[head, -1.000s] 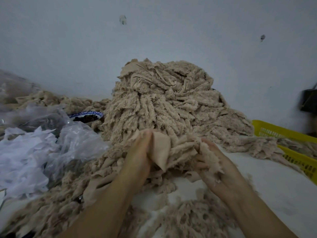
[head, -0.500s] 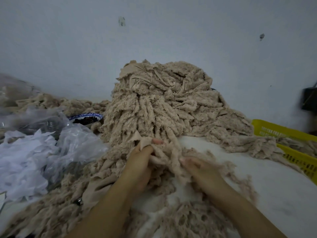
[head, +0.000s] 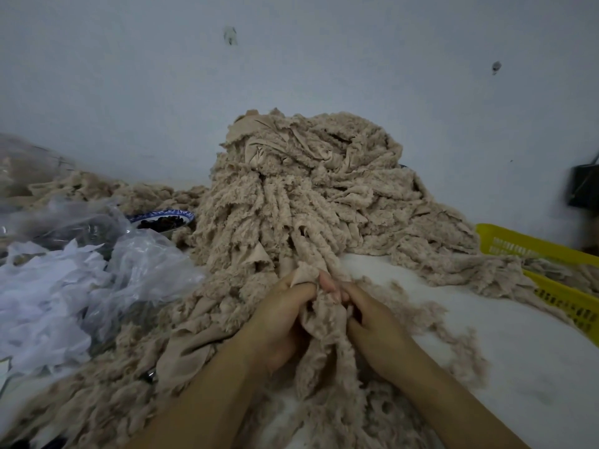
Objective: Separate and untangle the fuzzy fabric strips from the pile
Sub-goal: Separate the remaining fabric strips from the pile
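A tall pile of beige fuzzy fabric strips (head: 311, 189) rises against the wall in the middle of the head view. Its strips spill forward onto the white table (head: 518, 345). At the pile's foot my left hand (head: 278, 315) grips the top end of one strip (head: 324, 345), fingers curled round it. My right hand (head: 372, 322) holds the same strip from the right side, close against the left. The strip hangs down between both wrists toward me. Loose strips (head: 113, 400) lie spread at the lower left.
Crumpled clear plastic bags with white scraps (head: 58, 296) fill the left side. A blue-rimmed bowl with dark contents (head: 162, 218) sits behind them. A yellow plastic basket (head: 557, 277) holding more strips stands at the right edge. A dark object (head: 583, 186) hangs on the wall.
My hands were apart, spreading a wide piece of fabric. They have come together at the pile's foot, and both now clasp one narrow strip.
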A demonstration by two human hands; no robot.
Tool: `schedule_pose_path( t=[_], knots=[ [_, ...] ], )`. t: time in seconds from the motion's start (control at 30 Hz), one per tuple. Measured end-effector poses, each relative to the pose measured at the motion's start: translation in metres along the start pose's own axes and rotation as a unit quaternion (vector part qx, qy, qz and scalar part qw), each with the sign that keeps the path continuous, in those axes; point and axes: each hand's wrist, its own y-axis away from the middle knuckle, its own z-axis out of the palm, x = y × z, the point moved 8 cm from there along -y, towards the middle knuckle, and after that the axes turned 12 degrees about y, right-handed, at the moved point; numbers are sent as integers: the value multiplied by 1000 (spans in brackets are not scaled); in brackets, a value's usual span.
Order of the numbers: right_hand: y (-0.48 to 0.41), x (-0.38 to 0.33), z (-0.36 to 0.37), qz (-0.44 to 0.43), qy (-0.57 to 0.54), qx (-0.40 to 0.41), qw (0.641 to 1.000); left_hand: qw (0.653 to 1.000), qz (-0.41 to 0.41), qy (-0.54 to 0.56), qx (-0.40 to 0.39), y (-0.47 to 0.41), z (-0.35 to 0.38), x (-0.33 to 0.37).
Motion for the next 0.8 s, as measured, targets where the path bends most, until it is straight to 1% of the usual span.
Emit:
schedule_pose_path(
  t=[0.1,0.17,0.27,0.37,0.43,0.5,0.53,0.57,0.6,0.67,0.7,0.73,0.8],
  knots=[
    [-4,9,-6,30,120,35,992,1000,7,6,5,-1,-4,1],
    [-5,12,-10,35,161,56,985,1000,14,3,13,-1,-7,3],
    [-6,8,-14,27,176,93,980,999,18,33,26,-3,-8,7],
    [-7,2,-11,22,186,113,976,996,26,77,24,-4,-6,10],
    [-6,10,-15,48,192,116,973,994,34,102,16,-1,-6,16],
    [0,35,-32,131,170,127,968,990,57,131,21,2,-12,30],
    [4,44,-42,168,145,148,964,986,70,146,35,3,-17,38],
    [9,50,-47,187,122,167,960,982,79,161,56,4,-24,44],
    [11,50,-48,187,103,170,962,980,82,164,78,4,-31,45],
    [6,38,-33,161,82,122,976,980,78,135,121,2,-40,41],
    [5,31,-25,151,67,100,981,982,67,124,130,0,-42,35],
    [5,22,-22,135,43,94,985,983,57,126,122,-2,-41,29],
    [8,8,-22,112,-58,96,987,981,57,155,100,-7,-38,24]
  ],
)
